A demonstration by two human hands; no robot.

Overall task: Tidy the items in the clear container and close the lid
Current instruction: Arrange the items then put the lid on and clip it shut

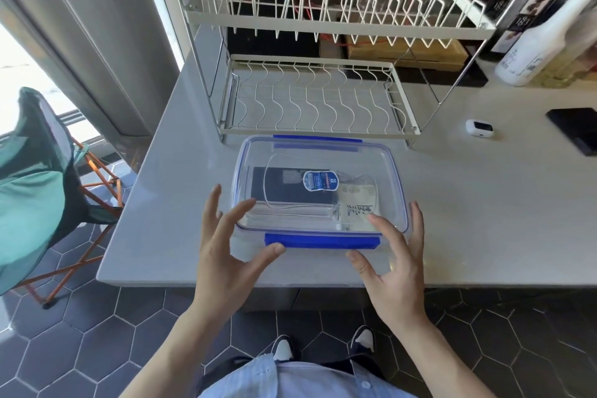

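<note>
Both hands [310, 255] open, flanking lidded container [318, 184]

The container [318, 191] sits on the worktop [484, 220], before the rack [316, 97]; items [290, 191] lie inside.

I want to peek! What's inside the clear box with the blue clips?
Through the lid of the clear box you see a dark flat pack and a white printed packet. Whatever lies beneath them is hidden.

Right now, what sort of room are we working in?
Probably a home kitchen or pantry corner: a wire dish rack stands on the grey counter behind the clear container, with bottles beside it.
</note>
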